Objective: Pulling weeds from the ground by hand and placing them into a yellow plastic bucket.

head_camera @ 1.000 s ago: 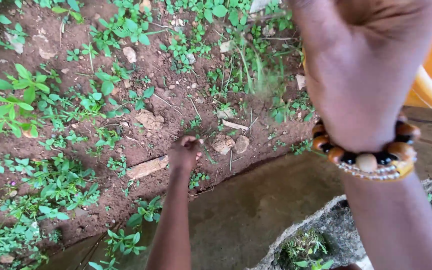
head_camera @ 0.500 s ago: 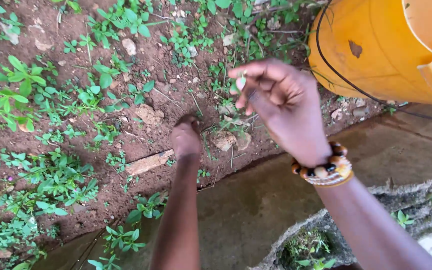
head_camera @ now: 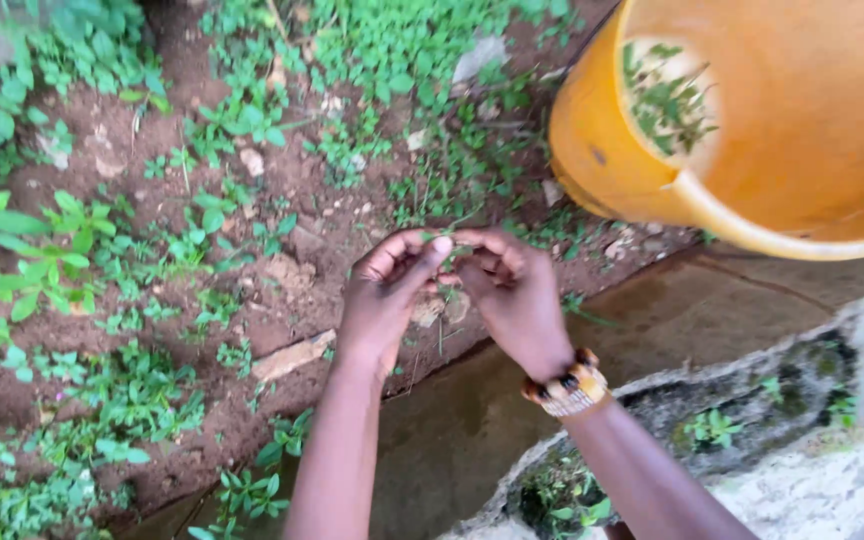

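Note:
My left hand [head_camera: 384,300] and my right hand [head_camera: 514,292] meet fingertip to fingertip just above the soil's edge. A small sprig of weed [head_camera: 440,322] with thin stems hangs between them, pinched by the fingers of both hands. My right wrist wears a beaded bracelet [head_camera: 564,384]. An orange bucket [head_camera: 612,150] stands tilted at the upper right, a little beyond my right hand, with pulled green weeds [head_camera: 664,100] lying inside it.
Reddish-brown soil [head_camera: 282,170] dotted with small green weeds [head_camera: 42,260] and stones fills the left and top. A flat pale stone [head_camera: 292,355] lies near my left wrist. A wet concrete channel [head_camera: 472,420] and a rough stone kerb [head_camera: 812,460] run along the bottom right.
My left hand has lifted off the soil. My right hand has come down from near the camera to meet it. The bucket shows more fully at the upper right.

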